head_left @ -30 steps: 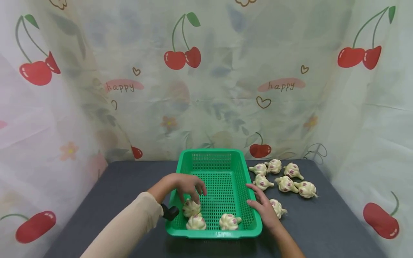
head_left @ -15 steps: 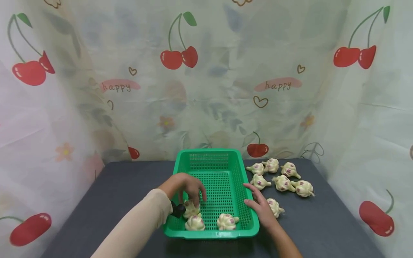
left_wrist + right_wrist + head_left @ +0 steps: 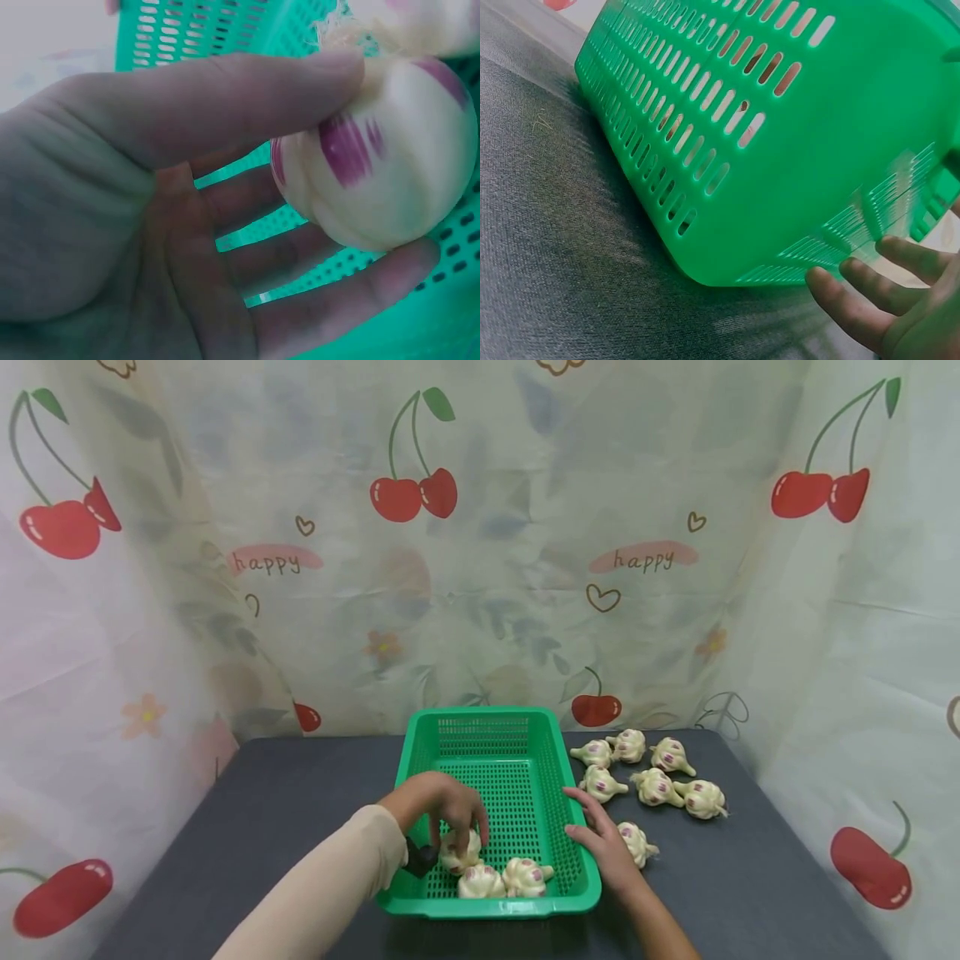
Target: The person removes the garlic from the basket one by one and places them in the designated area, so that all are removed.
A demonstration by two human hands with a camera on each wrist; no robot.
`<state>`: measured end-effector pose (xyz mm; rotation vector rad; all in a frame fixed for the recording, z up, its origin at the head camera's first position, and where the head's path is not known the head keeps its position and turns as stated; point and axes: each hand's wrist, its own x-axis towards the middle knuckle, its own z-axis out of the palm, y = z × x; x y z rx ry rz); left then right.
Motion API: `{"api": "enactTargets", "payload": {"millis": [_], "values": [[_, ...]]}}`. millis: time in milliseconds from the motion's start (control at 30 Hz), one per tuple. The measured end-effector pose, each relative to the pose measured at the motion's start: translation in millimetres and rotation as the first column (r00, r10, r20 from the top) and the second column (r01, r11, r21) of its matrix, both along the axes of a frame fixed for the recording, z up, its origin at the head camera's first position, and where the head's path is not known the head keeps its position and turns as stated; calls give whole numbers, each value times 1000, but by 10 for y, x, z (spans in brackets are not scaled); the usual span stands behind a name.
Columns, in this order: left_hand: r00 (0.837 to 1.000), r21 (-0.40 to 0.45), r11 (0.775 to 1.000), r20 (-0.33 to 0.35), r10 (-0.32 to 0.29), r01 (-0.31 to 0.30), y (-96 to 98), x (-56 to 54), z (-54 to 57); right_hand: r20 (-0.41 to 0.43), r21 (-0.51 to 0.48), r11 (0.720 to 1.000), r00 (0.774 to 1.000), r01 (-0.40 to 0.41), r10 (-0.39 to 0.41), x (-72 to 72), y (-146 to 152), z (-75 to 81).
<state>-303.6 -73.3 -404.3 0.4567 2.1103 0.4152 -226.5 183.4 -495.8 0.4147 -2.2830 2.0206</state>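
Inside the green basket [image 3: 502,907], my left hand [image 3: 450,800] holds a garlic bulb [image 3: 401,169] at the near left. In the left wrist view the thumb lies over the bulb and the fingers curl beneath it. Two more bulbs sit along the basket's near end: a middle garlic bulb [image 3: 482,883] and a right garlic bulb [image 3: 527,877], side by side. At the basket's right side is my right hand [image 3: 613,853], fingers extended at the rim. The right wrist view shows those fingertips [image 3: 826,286] against the outer wall, holding nothing.
Several loose garlic bulbs [image 3: 655,787] lie on the dark tabletop [image 3: 315,793] right of the basket. A single garlic bulb [image 3: 636,843] lies just beyond my right hand. A cherry-printed curtain [image 3: 495,610] hangs behind and on both sides.
My left hand has lowered onto its bulb and moved right with it. The near-left bulb has shifted right, up to the right one. My right hand stays at the basket's side.
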Motion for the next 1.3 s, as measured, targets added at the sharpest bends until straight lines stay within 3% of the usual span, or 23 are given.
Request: {"api": "enactTargets", "payload": {"millis": [267,633,833,933,1000,1133,1300], "values": [[1000,89,996,-7,-10,11,13,-29,227,5,-17,1000,1000,0,0,6,-6,2],[1000,244,970,-13,15,-11,-214,-190,664,3,-34,999,1000,-8,8,-6,0,-15],[997,268,963,-56,46,-29,-394,-262,926,15,-16,1000,1000,17,-16,-11,-2,-22],[992,276,961,-115,61,-27,-506,-285,1023,15,-14,1000,1000,12,-12,-8,-5,-22],[983,295,955,-162,89,-38,-592,-306,1055,8,-16,1000,1000,5,-5,-5,-5,-22],[947,348,937,-286,146,-39,-768,-351,1079,-3,-23,1000,1000,1,-1,5,-8,-16],[889,395,918,-404,216,-44,-1000,-413,1030,-3,-35,999,1000,-1,1,15,-20,-4]]}}
